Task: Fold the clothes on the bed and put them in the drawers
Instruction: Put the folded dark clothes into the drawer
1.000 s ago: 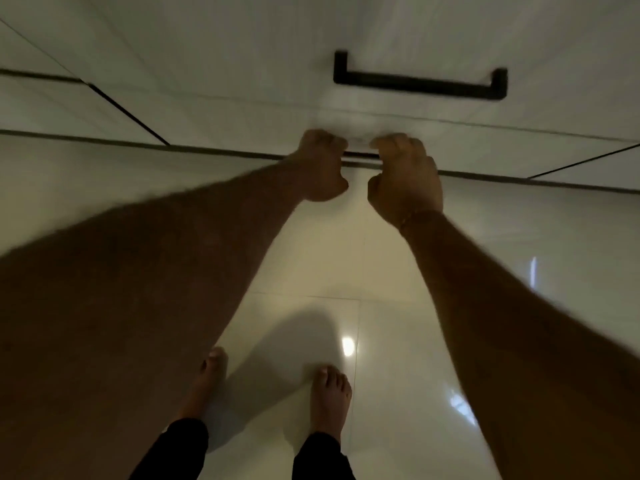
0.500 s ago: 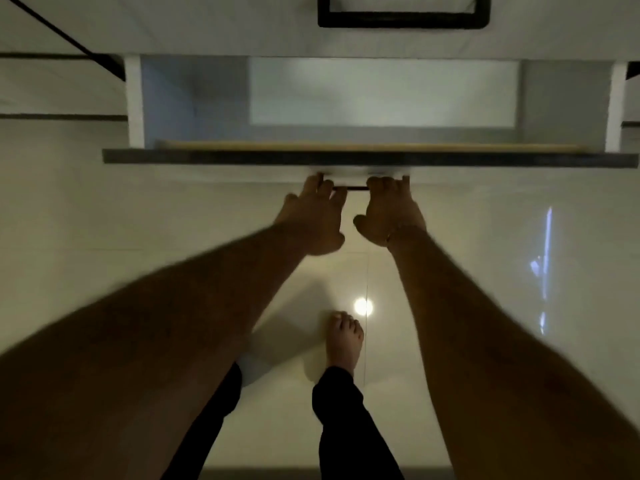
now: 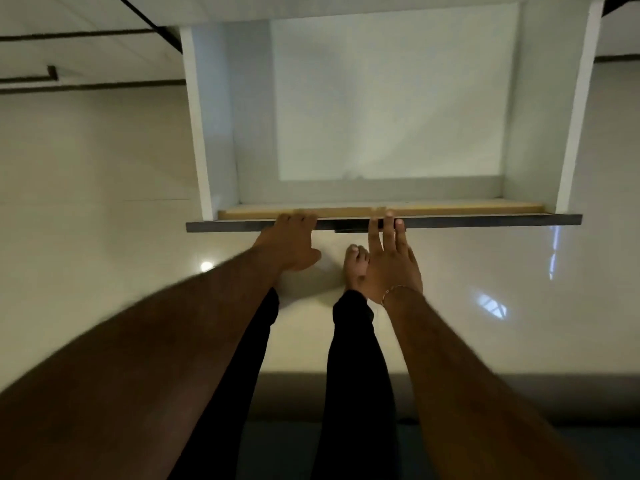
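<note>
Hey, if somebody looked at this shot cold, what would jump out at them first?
First the big white drawer, pulled wide open across the upper middle of the view, with nothing visible inside. Next, the two bare forearms reaching up to its dark front edge: the left hand has its fingers hooked over the edge, while the right hand lies with straight fingers against it. Below, a bare foot stands on the glossy floor between the arms.

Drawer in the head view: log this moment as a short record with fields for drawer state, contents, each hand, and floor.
drawer: pulled well out, inside visible
contents: nothing visible inside
left hand: fingers curled over the front edge
right hand: straight fingers resting on the front edge, bracelet at the wrist
floor: glossy pale tiles, bare foot below the drawer
</note>
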{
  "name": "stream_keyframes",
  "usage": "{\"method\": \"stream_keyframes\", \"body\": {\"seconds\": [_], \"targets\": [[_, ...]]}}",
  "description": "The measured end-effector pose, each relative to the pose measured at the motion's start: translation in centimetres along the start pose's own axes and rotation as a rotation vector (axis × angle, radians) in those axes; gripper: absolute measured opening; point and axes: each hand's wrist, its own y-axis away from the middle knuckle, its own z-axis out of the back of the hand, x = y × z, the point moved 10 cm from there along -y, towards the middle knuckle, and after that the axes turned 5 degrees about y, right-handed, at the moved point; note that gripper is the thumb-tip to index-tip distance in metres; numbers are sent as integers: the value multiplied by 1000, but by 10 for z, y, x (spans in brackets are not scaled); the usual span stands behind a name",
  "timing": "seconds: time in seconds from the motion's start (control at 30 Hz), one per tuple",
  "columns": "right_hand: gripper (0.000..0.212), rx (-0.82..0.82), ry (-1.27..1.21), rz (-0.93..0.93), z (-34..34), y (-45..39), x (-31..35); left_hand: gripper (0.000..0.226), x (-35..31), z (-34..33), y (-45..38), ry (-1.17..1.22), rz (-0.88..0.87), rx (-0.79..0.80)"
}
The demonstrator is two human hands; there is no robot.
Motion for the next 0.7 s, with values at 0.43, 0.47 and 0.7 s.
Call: {"method": "stream_keyframes", "body": {"seconds": [0.43, 0.47, 0.7], "targets": [[86, -180, 30, 46, 192, 124, 33, 92, -45, 146, 177, 231, -89, -374], [85, -207, 47, 60, 207, 138, 39, 91, -48, 153, 193, 242, -89, -406], [92, -373, 217, 357, 308, 255, 145, 84, -28, 189, 353, 395, -96, -709]]}}
